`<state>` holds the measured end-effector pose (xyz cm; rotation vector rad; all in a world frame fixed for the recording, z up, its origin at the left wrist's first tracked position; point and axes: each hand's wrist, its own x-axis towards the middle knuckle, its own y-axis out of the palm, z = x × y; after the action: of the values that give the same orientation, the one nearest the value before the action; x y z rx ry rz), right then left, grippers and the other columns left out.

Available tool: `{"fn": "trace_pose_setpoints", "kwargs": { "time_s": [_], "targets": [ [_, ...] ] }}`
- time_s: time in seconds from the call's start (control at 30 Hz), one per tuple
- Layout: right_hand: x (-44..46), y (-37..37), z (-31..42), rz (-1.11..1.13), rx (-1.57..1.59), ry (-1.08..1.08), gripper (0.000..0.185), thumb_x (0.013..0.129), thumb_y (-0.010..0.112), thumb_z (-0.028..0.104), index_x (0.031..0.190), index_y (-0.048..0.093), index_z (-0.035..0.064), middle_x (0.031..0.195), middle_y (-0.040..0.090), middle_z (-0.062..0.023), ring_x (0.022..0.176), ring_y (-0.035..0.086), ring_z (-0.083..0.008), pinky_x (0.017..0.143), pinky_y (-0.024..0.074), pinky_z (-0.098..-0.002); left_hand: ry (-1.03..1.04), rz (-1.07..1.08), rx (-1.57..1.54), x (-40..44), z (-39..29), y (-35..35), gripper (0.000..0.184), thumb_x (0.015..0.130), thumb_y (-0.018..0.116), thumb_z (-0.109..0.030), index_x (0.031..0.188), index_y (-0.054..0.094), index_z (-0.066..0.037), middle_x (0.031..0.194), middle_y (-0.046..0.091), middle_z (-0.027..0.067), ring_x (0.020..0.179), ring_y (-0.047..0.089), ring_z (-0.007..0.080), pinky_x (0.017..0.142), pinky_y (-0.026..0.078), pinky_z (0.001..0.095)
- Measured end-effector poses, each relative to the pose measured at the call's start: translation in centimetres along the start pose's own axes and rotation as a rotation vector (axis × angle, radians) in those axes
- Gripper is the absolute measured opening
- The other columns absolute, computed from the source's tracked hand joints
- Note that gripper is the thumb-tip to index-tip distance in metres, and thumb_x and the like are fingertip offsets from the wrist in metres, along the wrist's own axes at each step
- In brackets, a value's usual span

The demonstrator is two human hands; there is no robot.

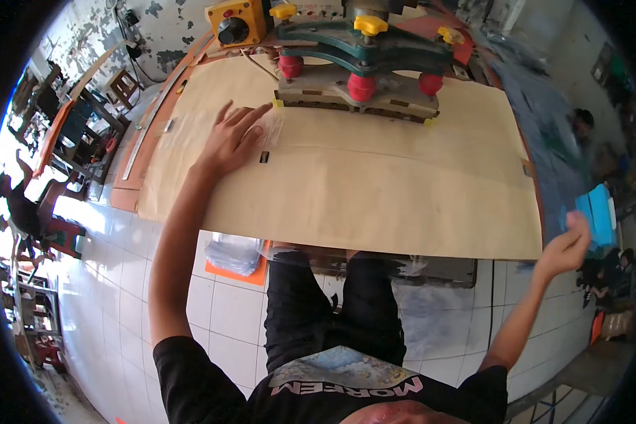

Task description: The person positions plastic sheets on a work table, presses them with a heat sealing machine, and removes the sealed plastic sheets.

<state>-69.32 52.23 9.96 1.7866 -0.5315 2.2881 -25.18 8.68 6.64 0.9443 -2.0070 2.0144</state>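
Observation:
A wide tan sheet [374,191] covers the table before me. My left hand [237,138] lies on its left part with fingers spread, over what looks like a clear plastic piece [274,131]. The fingertips are near the left end of a metal bar [353,102] under a green machine frame [318,53] with red knobs. A small dark mark [264,157] shows just below the hand. Out past the right edge of the sheet, my right hand [571,244] is raised with curled fingers beside a blue object [598,215]; whether it grips anything is unclear.
A yellow box with a black dial [234,30] stands behind the table at the left. Below the front edge lie plastic packets [234,253] on orange material. Another person [25,205] sits at far left. Bluish plastic sheeting [544,134] hangs along the right.

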Motion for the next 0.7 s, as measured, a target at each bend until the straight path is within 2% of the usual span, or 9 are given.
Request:
{"fn": "trace_pose_setpoints", "kwargs": {
  "time_s": [0.03, 0.13, 0.2, 0.33, 0.4, 0.47, 0.57, 0.67, 0.7],
  "targets": [
    [-2.2, -0.8, 2.4, 0.05, 0.062, -0.059, 0.02, 0.097, 0.045, 0.001, 0.103, 0.064, -0.0057, 0.098, 0.067, -0.0148, 0.089, 0.066, -0.0255, 0.079, 0.0541, -0.0336, 0.067, -0.086, 0.166, 0.1, -0.6, -0.8, 0.039, 0.089, 0.054, -0.016, 0.126, 0.058, -0.007, 0.106, 0.061, 0.0114, 0.105, 0.055, 0.0316, 0.097, 0.041, 0.0403],
    [-8.7, -2.8, 10.7, 0.103, 0.12, -0.02, 0.018, 0.094, 0.048, -0.001, 0.101, 0.064, -0.0033, 0.105, 0.064, -0.017, 0.094, 0.064, -0.0296, 0.081, 0.0545, -0.0381, 0.136, -0.053, 0.053, -0.2, -4.7, -3.1, 0.036, 0.09, 0.055, -0.015, 0.123, 0.057, -0.003, 0.109, 0.061, 0.0175, 0.104, 0.058, 0.0321, 0.093, 0.044, 0.0433],
    [-12.5, -4.0, 14.5, 0.178, 0.288, 0.038, 0.015, 0.091, 0.051, -0.001, 0.099, 0.064, -0.0027, 0.105, 0.063, -0.0174, 0.098, 0.063, -0.0311, 0.083, 0.0535, -0.0399, -0.002, 0.047, -0.379, -2.1, -10.4, -4.2, 0.035, 0.092, 0.057, -0.021, 0.122, 0.058, -0.003, 0.109, 0.062, 0.0161, 0.097, 0.062, 0.0295, 0.088, 0.048, 0.0406],
    [-15.8, -6.3, 21.9, 0.49, 0.509, 0.004, 0.021, 0.077, 0.068, 0.001, 0.097, 0.068, 0.0057, 0.11, 0.061, -0.013, 0.104, 0.062, -0.0308, 0.088, 0.0511, -0.0402, -0.137, 0.481, -1.106, -6.8, -19.2, -4.3, 0.064, 0.095, 0.054, -0.042, 0.142, 0.038, -0.002, 0.118, 0.059, 0.0183, 0.094, 0.064, 0.0267, 0.088, 0.048, 0.0368],
    [-16.8, -6.3, 25.1, 0.626, 0.694, 0.035, 0.028, 0.074, 0.074, 0.001, 0.102, 0.069, 0.0055, 0.11, 0.061, -0.012, 0.104, 0.063, -0.0308, 0.088, 0.0519, -0.0386, -0.192, 0.629, -1.239, -8.4, -21.0, -3.3, 0.064, 0.096, 0.054, -0.03, 0.147, 0.028, -0.001, 0.109, 0.06, 0.0217, 0.09, 0.066, 0.0286, 0.084, 0.05, 0.0352],
    [-16.7, -6.0, 27.4, 0.701, 0.869, 0.008, 0.021, 0.075, 0.075, 0.004, 0.095, 0.07, 0.0033, 0.106, 0.063, -0.0135, 0.103, 0.064, -0.0329, 0.087, 0.0543, -0.0393, -0.253, 0.585, -1.39, -9.6, -22.0, -1.9, 0.064, 0.098, 0.053, -0.025, 0.148, 0.023, -0.001, 0.123, 0.055, 0.0198, 0.1, 0.064, 0.0254, 0.089, 0.048, 0.0331],
    [-17.5, -5.3, 27.9, 0.77, 1.053, -0.072, 0.038, 0.081, 0.072, 0.01, 0.117, 0.061, 0.0021, 0.12, 0.056, -0.0191, 0.106, 0.062, -0.035, 0.088, 0.054, -0.0404, -0.529, 0.407, -1.64, -10.6, -22.3, -0.9, 0.059, 0.099, 0.05, -0.019, 0.147, 0.023, 0.001, 0.144, 0.038, 0.0181, 0.117, 0.056, 0.0271, 0.101, 0.043, 0.0399],
    [-19.6, -6.1, 26.4, 0.394, 1.14, 0.327, 0.073, 0.087, 0.068, 0.017, 0.144, 0.025, 0.004, 0.143, 0.025, -0.0245, 0.107, 0.06, -0.035, 0.084, 0.0564, -0.0415, -0.672, 0.271, -1.709, -10.3, -21.6, -1.9, 0.053, 0.1, 0.047, -0.018, 0.145, 0.027, 0.002, 0.144, 0.039, 0.0183, 0.116, 0.057, 0.027, 0.1, 0.045, 0.0402],
    [-18.7, -6.4, 24.6, 0.377, 0.985, 0.421, 0.061, 0.091, 0.062, 0.022, 0.14, 0.028, 0.0064, 0.139, 0.032, -0.023, 0.102, 0.061, -0.0314, 0.072, 0.0572, -0.0384, -0.685, 0.243, -1.648, -10.0, -21.1, -2.5, 0.049, 0.101, 0.045, -0.017, 0.143, 0.031, 0.002, 0.141, 0.043, 0.0187, 0.108, 0.062, 0.0274, 0.095, 0.05, 0.0398]
  ]
}}
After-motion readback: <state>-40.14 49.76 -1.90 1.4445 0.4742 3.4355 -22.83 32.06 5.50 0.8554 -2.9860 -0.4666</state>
